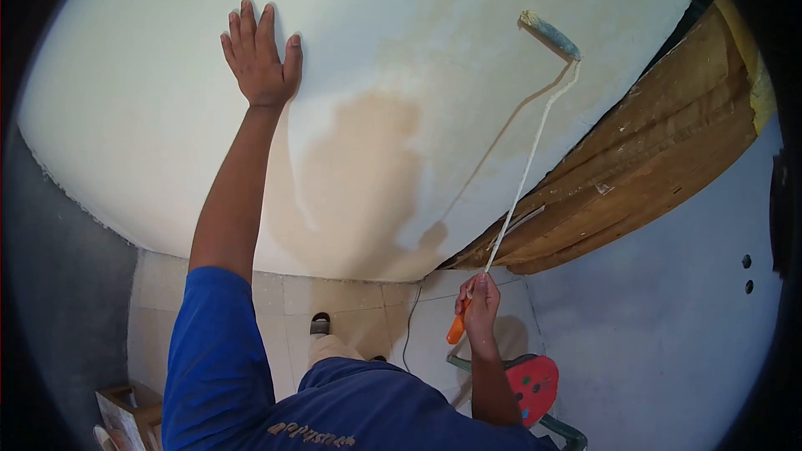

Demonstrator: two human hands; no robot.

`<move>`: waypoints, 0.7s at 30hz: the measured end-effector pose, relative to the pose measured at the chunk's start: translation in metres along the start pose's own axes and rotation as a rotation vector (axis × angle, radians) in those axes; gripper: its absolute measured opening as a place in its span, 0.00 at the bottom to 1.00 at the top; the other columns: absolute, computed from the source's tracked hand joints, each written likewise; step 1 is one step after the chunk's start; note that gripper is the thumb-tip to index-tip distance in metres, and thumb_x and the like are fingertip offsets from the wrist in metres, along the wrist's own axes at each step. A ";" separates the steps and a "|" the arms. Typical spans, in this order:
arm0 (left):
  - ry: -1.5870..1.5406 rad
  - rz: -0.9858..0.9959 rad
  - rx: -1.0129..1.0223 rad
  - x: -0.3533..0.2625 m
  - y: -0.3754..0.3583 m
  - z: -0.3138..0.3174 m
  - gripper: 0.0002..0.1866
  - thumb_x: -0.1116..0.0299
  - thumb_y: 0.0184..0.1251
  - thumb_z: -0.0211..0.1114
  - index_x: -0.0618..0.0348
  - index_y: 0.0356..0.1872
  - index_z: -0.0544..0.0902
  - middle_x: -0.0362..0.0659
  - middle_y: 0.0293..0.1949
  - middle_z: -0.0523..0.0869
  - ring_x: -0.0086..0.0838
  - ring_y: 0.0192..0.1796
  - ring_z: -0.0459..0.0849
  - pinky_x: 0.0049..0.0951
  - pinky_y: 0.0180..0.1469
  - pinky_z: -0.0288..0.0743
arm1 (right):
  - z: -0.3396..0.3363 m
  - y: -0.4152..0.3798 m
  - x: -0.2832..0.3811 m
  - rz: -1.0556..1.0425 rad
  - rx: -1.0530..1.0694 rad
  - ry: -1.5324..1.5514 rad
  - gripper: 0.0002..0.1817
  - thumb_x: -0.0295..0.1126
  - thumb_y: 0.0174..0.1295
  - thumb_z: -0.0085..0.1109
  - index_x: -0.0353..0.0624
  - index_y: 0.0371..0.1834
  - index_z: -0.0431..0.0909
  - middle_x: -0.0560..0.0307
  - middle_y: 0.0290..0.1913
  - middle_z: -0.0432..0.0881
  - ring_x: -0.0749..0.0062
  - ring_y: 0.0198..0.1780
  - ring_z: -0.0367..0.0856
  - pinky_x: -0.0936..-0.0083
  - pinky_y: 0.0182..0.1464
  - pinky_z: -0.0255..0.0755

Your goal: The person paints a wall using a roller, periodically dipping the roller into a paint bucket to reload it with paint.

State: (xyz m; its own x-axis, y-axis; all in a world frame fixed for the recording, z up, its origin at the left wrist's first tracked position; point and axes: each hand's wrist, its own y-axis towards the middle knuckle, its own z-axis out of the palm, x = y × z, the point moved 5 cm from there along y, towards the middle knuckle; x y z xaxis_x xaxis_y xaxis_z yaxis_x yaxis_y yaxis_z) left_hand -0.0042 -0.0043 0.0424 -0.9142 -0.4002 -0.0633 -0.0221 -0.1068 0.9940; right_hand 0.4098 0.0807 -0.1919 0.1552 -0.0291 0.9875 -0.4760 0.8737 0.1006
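My left hand (263,58) lies flat against the pale wall (150,117), its fingers spread and nothing in it. Lower and to the right, my right hand (480,301) is closed round the orange handle (455,327) of a paint roller. From there a long, thin whitish rod (530,154) runs up to the blue-grey roller head (549,33), which is on or close to the wall at the upper right. Shadows of my head and the roller fall on the wall.
Brown wrinkled sheeting (643,150) hangs along the wall's right edge. A red chair (535,384) with a dark green frame stands below my right arm. At the lower left is a wooden item (129,413). A cable (409,326) crosses the tiled floor (359,326) near my feet.
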 end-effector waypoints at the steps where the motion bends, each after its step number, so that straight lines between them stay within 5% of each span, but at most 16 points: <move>1: -0.007 -0.008 0.007 0.000 0.000 0.000 0.27 0.52 0.62 0.49 0.52 0.60 0.67 0.49 0.64 0.61 0.46 0.68 0.53 0.52 0.65 0.40 | 0.000 0.000 -0.003 0.001 0.000 0.001 0.18 0.43 0.70 0.32 0.44 0.25 0.60 0.60 0.18 0.65 0.82 0.11 0.61 0.87 0.14 0.59; 12: -0.008 -0.003 0.014 -0.002 -0.001 0.002 0.27 0.53 0.61 0.50 0.52 0.60 0.66 0.49 0.65 0.61 0.45 0.68 0.53 0.50 0.65 0.39 | -0.007 -0.062 -0.082 0.154 -0.040 -0.176 0.18 0.42 0.69 0.32 0.45 0.23 0.60 0.64 0.15 0.62 0.83 0.11 0.59 0.85 0.13 0.58; 17: -0.025 0.004 -0.004 -0.005 0.000 0.000 0.26 0.53 0.62 0.49 0.52 0.60 0.66 0.49 0.65 0.61 0.45 0.68 0.53 0.50 0.65 0.39 | -0.015 -0.056 -0.070 0.177 -0.113 -0.210 0.19 0.40 0.69 0.35 0.43 0.20 0.62 0.66 0.13 0.63 0.85 0.13 0.61 0.84 0.15 0.57; 21: -0.026 -0.004 -0.003 -0.005 -0.001 0.001 0.26 0.53 0.63 0.49 0.52 0.60 0.66 0.49 0.65 0.61 0.45 0.68 0.53 0.50 0.65 0.38 | -0.022 -0.029 -0.039 0.006 -0.088 -0.346 0.20 0.41 0.69 0.34 0.43 0.21 0.62 0.66 0.14 0.63 0.86 0.13 0.60 0.85 0.15 0.57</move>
State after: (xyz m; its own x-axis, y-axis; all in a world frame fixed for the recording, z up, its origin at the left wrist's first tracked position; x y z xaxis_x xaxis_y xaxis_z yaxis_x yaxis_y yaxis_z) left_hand 0.0001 -0.0016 0.0420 -0.9244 -0.3757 -0.0651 -0.0250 -0.1107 0.9935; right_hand 0.4366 0.0673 -0.2361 -0.1564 -0.1735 0.9723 -0.3973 0.9123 0.0988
